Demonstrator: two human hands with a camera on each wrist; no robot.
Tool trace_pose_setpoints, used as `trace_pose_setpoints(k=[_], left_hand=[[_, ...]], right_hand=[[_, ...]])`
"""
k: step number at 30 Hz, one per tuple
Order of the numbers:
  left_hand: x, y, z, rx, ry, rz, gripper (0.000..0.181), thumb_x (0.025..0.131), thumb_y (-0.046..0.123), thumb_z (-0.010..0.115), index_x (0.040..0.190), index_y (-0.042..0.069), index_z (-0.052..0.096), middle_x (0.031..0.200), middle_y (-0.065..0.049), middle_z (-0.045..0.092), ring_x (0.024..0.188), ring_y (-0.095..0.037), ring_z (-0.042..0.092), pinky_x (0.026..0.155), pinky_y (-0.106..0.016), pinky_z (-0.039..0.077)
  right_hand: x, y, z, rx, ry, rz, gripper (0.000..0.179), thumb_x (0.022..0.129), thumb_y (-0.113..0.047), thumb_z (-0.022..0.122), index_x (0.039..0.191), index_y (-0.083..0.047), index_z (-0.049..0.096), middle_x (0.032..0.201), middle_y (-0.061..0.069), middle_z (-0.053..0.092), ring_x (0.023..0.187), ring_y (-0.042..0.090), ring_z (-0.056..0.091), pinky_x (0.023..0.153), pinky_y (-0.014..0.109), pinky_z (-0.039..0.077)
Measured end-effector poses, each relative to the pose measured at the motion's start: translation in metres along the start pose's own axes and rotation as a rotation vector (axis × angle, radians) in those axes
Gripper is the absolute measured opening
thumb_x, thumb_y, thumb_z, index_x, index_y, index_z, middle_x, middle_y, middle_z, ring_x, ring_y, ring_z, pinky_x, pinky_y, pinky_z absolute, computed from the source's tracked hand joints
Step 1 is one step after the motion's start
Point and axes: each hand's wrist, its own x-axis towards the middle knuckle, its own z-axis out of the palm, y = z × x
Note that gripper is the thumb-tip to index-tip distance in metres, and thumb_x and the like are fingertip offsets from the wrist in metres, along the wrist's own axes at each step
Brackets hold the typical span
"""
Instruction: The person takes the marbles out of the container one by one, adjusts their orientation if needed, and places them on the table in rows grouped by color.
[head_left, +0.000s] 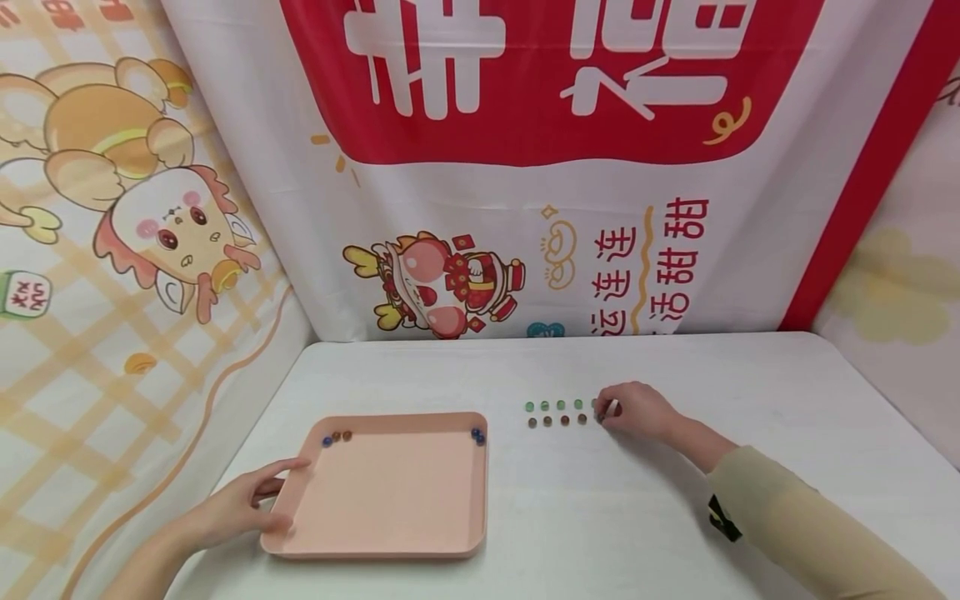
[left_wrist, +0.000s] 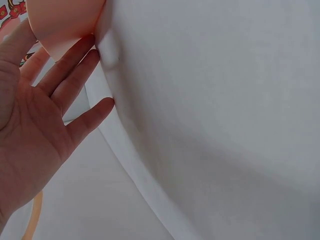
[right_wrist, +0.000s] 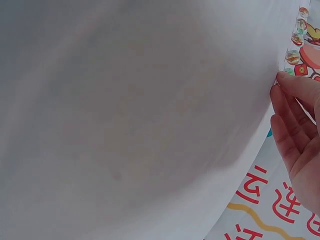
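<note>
The left hand [head_left: 242,502] grips the left edge of the pink tray [head_left: 397,500], thumb and forefinger over the rim. The right hand [head_left: 643,410] pinches a marble [head_left: 599,417], mostly covered by the fingertips, at the right end of the nearer of two rows. From where I stand, that row shows four brown marbles [head_left: 565,421]; behind it run green marbles [head_left: 561,405], the last partly hidden. The rows lie on the white table [head_left: 585,517], right of the tray. In its far-left corner: one blue, two brown; far-right: two blue.
</note>
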Motion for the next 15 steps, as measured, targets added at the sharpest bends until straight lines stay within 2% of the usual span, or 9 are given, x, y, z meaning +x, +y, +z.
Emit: trace_pose_setpoints(k=[7, 13, 15], left_hand=[[0.000, -0.002, 0.000, -0.022, 0.000, 0.020, 0.076, 0.086, 0.015, 0.075, 0.145, -0.006, 0.033, 0.134, -0.033, 0.048, 0.111, -0.002, 0.055, 0.083, -0.021, 0.044], [0.001, -0.001, 0.000, 0.012, 0.004, 0.000, 0.078, 0.085, 0.018, 0.076, 0.145, -0.006, 0.034, 0.133, -0.031, 0.051, 0.110, -0.004, 0.056, 0.083, -0.024, 0.045], [0.001, -0.001, 0.000, 0.017, 0.007, -0.005, 0.078, 0.084, 0.019, 0.076, 0.145, -0.006, 0.034, 0.133, -0.031, 0.051, 0.110, -0.004, 0.056, 0.083, -0.024, 0.045]], right_hand=[[-0.001, -0.005, -0.003, 0.008, 0.001, 0.023, 0.016, 0.081, -0.006, 0.077, 0.093, -0.014, 0.070, 0.091, -0.005, 0.067, 0.074, 0.010, 0.056, 0.071, 0.035, 0.048], [-0.001, -0.011, -0.012, 0.049, 0.009, 0.070, 0.020, 0.082, -0.008, 0.078, 0.100, -0.012, 0.070, 0.095, -0.001, 0.067, 0.079, 0.013, 0.058, 0.072, 0.034, 0.048], [0.002, -0.015, -0.016, 0.062, 0.013, 0.063, 0.022, 0.083, -0.009, 0.077, 0.103, -0.010, 0.070, 0.097, 0.001, 0.067, 0.079, 0.014, 0.057, 0.070, 0.033, 0.048]])
